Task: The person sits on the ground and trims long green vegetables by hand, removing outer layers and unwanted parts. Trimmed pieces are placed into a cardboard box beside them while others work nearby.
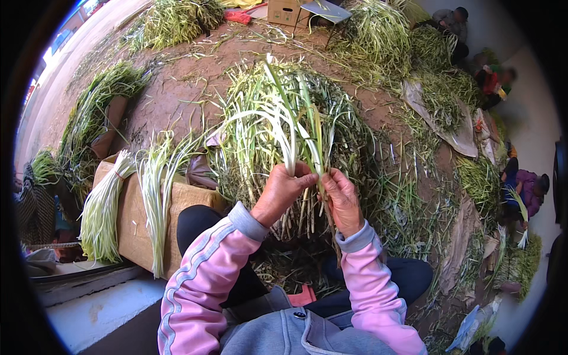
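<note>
My left hand (284,188) is closed around a few pale, peeled-looking stalks (289,148) of long-leaved greens. Between the fingertips of both hands is a greener stalk (316,155) with yellowing leaf tips. My right hand (341,202) pinches this stalk, and a thin brown withered strip (332,226) hangs below it. Just beyond my hands stands a large heap of untrimmed greens (350,120), its brownish stem ends towards me. To my left, a tied bundle of pale greens (104,208) and a loose bunch (157,199) lie over a brown box (188,213).
More heaps of greens lie at the far left (97,102), the top (182,22) and the upper right (377,35). A small folding stool (326,11) stands by a cardboard box (284,12). Several people sit along the right edge. Leaf scraps litter the earthen floor (177,84).
</note>
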The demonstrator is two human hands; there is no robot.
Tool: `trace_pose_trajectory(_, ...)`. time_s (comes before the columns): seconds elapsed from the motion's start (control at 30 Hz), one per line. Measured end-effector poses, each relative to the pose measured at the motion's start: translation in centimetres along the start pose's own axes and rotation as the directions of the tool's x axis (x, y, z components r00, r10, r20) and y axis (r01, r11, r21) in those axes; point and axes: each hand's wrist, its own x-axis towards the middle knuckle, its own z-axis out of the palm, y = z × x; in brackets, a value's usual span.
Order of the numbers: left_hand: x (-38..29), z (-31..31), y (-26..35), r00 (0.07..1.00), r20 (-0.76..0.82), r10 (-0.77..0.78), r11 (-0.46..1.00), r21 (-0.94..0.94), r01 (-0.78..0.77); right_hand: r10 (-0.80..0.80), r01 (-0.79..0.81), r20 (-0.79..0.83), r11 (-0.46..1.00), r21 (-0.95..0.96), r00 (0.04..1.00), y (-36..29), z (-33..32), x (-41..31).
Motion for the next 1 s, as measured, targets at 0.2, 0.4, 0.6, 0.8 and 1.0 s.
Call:
trace_pose_trajectory(0.2,-0.6,-0.2,0.1,0.982,-0.049,0.184,0.983,0.030,-0.182,0.033,-0.033,0.005,0.999,0.012,0.999,0.8,-0.9,0.6)
trace_pose_trajectory(0.4,-0.6,-0.7,1.8,0.995,-0.039,-0.096,0.954,-0.288,0.081,-0.054,0.054,-0.002,0.998,0.032,0.999,1.1,-1.6,0.5)
trace_pose_trajectory(0.6,-0.1,-0.2,0.9,0.971,-0.004,-0.238,0.882,-0.420,0.214,-0.072,0.081,0.069,0.988,-0.129,0.995,0.0,-0.9,0.1)
trace_pose_trajectory(0.8,-0.3,0.4,1.5,0.981,-0.007,-0.196,0.948,-0.256,0.188,-0.094,0.104,0.047,0.940,-0.324,0.994,-0.5,-1.4,-0.1)
trace_pose_trajectory(1.0,-0.1,0.4,0.5,0.986,-0.119,-0.117,0.980,-0.174,0.096,-0.165,0.121,-0.100,0.931,-0.344,0.981,-0.6,-0.9,-0.3)
